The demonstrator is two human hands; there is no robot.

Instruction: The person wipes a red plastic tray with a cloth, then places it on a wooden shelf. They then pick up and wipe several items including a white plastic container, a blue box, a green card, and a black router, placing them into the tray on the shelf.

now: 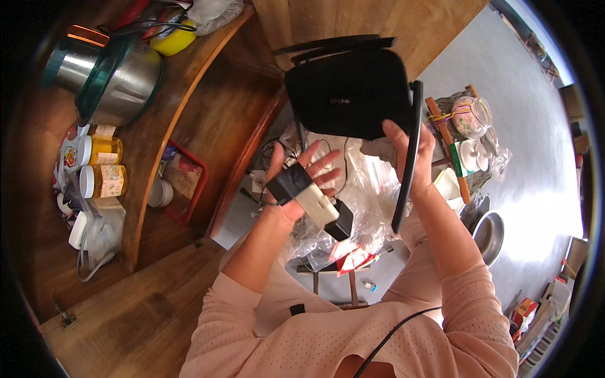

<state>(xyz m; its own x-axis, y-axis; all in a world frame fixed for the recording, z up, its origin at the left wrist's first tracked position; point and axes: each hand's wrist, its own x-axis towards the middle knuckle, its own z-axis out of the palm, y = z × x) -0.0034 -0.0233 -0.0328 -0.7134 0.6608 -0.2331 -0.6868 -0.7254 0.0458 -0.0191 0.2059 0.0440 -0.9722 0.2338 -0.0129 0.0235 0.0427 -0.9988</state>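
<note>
My right hand [424,163] grips a black Wi-Fi router [347,90] by its near right corner. One antenna [405,189] runs down past that hand, and other antennas [335,45] lie along the router's far edge. On my left palm rest a black power adapter [289,183], a white plug block [316,204] and a second black adapter [340,221], joined in a row. The fingers of my left hand [324,164] are spread around them, palm up. Thin black cables [272,156] trail beside this hand. Clear plastic bags [368,189] lie below both hands.
At left, a wooden cabinet shelf [189,90] carries a steel pot [125,80] and honey-coloured jars [111,180]. Below it sits a red-rimmed tray [204,175]. A glass jar [472,115] and a steel basin [496,236] stand at right. A red packet [354,260] lies near my knees.
</note>
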